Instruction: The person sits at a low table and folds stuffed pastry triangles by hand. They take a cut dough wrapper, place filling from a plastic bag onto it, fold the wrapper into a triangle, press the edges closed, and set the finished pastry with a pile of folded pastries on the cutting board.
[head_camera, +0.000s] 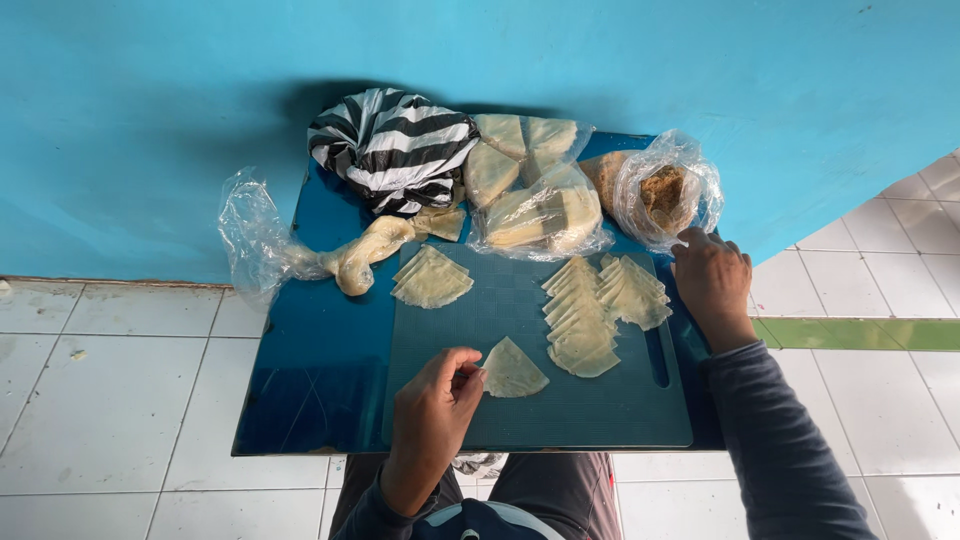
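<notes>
My left hand (437, 400) rests on a dark green cutting mat (600, 410), its fingertips pinching the left edge of a single pale, wedge-shaped pastry sheet (513, 370). My right hand (712, 282) reaches to the mat's far right corner, fingers touching a clear plastic bag of brown crumbly filling (665, 195). Between the hands lie overlapping rows of folded pastry wedges (590, 315). A smaller stack of wedges (431, 280) sits at the mat's far left.
The mat lies on a glossy blue board (315, 370) over white floor tiles, against a blue wall. At the back are a black-and-white striped bag (392, 145), a clear bag of pastry wedges (535, 195) and a twisted plastic bag with dough (350, 258).
</notes>
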